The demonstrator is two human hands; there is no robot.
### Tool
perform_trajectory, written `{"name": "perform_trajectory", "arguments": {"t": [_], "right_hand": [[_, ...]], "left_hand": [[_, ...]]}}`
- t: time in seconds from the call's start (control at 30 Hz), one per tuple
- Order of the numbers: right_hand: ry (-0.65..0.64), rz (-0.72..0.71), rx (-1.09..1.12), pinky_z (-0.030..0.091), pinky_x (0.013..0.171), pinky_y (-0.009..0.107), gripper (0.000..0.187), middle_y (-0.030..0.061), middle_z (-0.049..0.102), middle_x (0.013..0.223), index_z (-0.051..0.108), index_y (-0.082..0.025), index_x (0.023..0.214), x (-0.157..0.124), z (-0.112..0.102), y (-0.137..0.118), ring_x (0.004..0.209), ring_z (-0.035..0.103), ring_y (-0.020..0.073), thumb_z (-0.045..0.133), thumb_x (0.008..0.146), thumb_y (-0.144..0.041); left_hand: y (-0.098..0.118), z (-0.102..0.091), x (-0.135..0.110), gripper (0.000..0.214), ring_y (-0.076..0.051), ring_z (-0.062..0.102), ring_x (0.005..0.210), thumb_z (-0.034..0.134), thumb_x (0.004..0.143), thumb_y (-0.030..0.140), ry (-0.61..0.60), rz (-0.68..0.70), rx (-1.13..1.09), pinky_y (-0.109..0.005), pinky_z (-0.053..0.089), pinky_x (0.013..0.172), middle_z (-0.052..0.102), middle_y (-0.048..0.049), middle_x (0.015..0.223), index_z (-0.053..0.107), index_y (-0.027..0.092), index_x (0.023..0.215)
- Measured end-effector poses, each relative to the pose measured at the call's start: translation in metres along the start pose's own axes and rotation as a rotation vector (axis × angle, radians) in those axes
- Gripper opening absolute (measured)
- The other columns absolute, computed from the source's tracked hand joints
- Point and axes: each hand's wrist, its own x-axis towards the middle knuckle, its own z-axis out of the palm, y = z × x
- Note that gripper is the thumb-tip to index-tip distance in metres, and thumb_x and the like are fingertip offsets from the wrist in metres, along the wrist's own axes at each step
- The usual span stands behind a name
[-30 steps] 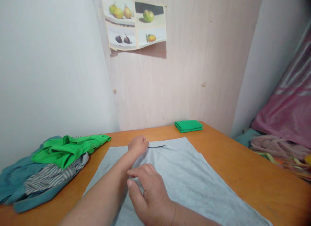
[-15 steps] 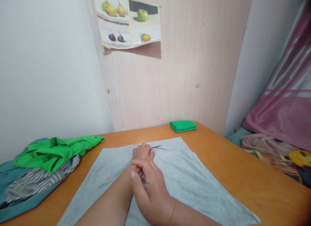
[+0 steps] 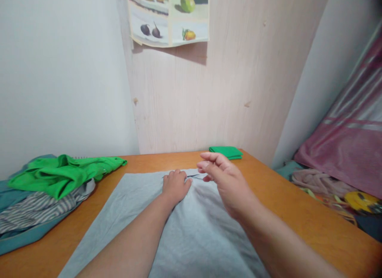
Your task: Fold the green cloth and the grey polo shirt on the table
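A light grey-blue piece of cloth, perhaps a garment (image 3: 197,230), lies spread on the orange-brown table, with a thin dark line along its far edge. My left hand (image 3: 176,186) rests palm down on the cloth at that line, its fingers laid out and the thumb apart. Raised over the cloth's right far corner is my right hand (image 3: 229,182), its fingers loosely bent and apart from the thumb, with nothing visible in it. My right forearm hides part of the cloth's right side.
A folded green cloth (image 3: 226,152) sits at the table's far edge. On the left are heaped clothes: a bright green one (image 3: 64,176) above a striped one (image 3: 44,206). Fruit pictures (image 3: 170,19) hang on the wall. A pink curtain (image 3: 343,150) hangs on the right.
My right hand has lifted off my left wrist and moved right and away from me, above the cloth. My left hand stays on the cloth. The view has tilted down slightly.
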Motion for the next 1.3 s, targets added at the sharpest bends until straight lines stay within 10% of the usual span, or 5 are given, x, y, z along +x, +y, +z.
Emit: {"name": "perform_trajectory", "arguments": {"t": [0.37,0.73,1.3], "right_hand": [[-0.234,0.249,-0.695,0.038,0.056,0.024,0.020,0.0009,0.062,0.069,0.068,-0.017,0.087,0.069,-0.126,0.098,0.062,0.053,0.0130,0.054,0.077,-0.027],[-0.259,0.238,-0.837,0.030,0.052,0.023,0.007,-0.0029,0.058,0.060,0.063,-0.019,0.066,0.061,-0.145,0.139,0.058,0.049,0.0112,0.063,0.062,-0.013],[-0.126,0.138,-0.741,0.034,0.055,0.023,0.007,-0.0030,0.054,0.067,0.058,-0.020,0.081,0.060,-0.143,0.140,0.061,0.048,0.0120,0.054,0.080,-0.026]], "left_hand": [[-0.008,0.001,0.009,0.022,-0.026,0.054,0.113,0.048,0.094,0.034,0.088,0.044,0.015,-0.039,0.038,0.095,0.065,-0.0076,0.117,0.066,0.025,0.103],[-0.035,-0.005,0.021,0.027,-0.031,0.057,0.112,0.045,0.093,0.033,0.079,-0.210,0.152,-0.043,0.042,0.090,0.066,-0.0121,0.119,0.063,0.023,0.111],[-0.051,-0.006,0.034,0.017,-0.023,0.062,0.104,0.051,0.085,0.025,0.226,-0.398,-0.124,-0.034,0.041,0.077,0.070,-0.0011,0.109,0.060,0.029,0.098]]}}
